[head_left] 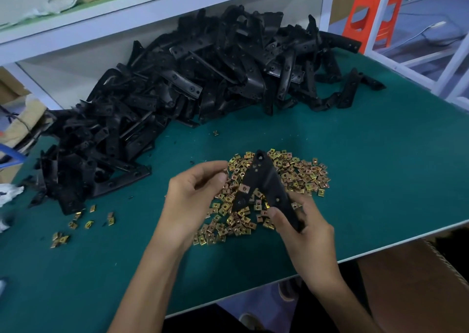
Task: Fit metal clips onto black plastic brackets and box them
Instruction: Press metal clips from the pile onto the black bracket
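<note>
My right hand (302,221) grips the lower arm of a black V-shaped plastic bracket (264,180), held upright over a heap of small gold metal clips (299,172) on the green table. One clip (245,188) sits fitted on the bracket's left arm. My left hand (193,195) hovers just left of the bracket with fingers curled, thumb and forefinger pinching a small clip (225,172). A big pile of black brackets (177,86) fills the table's back and left.
A few stray clips (76,223) lie at the front left of the green table (380,167). A brown cardboard box (416,282) stands below the table's right edge. White shelving runs behind the pile, and a red stool (373,17) stands at the far right.
</note>
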{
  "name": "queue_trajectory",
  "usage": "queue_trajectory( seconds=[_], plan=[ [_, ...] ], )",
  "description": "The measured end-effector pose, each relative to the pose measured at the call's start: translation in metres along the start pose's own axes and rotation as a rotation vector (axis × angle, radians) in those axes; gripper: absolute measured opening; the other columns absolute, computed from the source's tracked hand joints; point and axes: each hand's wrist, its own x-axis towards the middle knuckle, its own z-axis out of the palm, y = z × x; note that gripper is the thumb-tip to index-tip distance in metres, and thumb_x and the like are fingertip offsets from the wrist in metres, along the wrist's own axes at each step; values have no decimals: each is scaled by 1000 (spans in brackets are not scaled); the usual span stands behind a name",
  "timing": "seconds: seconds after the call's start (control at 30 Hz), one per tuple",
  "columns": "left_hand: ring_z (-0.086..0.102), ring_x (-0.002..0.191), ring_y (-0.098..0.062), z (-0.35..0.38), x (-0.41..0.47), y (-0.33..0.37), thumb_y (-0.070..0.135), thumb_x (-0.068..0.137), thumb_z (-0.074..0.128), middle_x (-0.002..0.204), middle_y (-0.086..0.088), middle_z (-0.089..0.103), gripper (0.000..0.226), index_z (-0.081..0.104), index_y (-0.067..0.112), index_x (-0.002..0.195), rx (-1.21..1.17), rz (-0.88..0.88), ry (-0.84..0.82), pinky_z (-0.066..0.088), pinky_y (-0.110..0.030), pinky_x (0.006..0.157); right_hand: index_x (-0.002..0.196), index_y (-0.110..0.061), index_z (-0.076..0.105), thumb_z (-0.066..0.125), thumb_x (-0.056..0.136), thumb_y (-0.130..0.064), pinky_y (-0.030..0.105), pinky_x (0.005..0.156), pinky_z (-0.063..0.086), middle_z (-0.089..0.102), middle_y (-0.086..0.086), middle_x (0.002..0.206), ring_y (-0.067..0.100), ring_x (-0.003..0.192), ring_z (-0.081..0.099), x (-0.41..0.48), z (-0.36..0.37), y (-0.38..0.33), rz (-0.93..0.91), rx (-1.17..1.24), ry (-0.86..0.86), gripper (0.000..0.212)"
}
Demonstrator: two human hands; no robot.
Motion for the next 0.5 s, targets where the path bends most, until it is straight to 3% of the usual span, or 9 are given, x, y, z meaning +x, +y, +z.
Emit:
queue_trajectory(
  seconds=[0.17, 0.27, 0.33, 0.5],
  plan=[
    [64, 84, -3, 3, -1, 11, 12, 97, 64, 90, 10, 75, 30, 79, 38, 103, -105, -19, -51, 52, -17, 78, 115, -37, 62, 72, 85, -52, 11, 55, 46, 72, -24, 88, -2, 75, 69, -5, 2, 2, -59, -66, -12, 35],
    [70, 88, -9, 8, -2, 10, 9, 95, 67, 95, 3, 78, 27, 80, 33, 100, -105, -38, -34, 55, -24, 82, 114, -44, 59, 70, 86, -55, 23, 53, 51, 72, -19, 88, 4, 71, 69, -6, 0, 3, -73, -80, -29, 33],
    [71, 90, -13, 10, -2, 10, 9, 94, 69, 97, -1, 78, 25, 80, 31, 99, -109, -49, -19, 56, -30, 85, 113, -48, 57, 70, 87, -54, 22, 51, 49, 72, -18, 88, 6, 70, 68, -6, 0, 3, -95, -96, -36, 30],
    [67, 75, -5, 10, -2, 11, 8, 94, 69, 86, 3, 77, 25, 81, 30, 93, -104, -36, 19, 53, -17, 70, 111, -52, 56, 71, 86, -52, 10, 51, 42, 71, -23, 89, 2, 72, 68, -5, 1, 3, -97, -113, -31, 29]
  ],
)
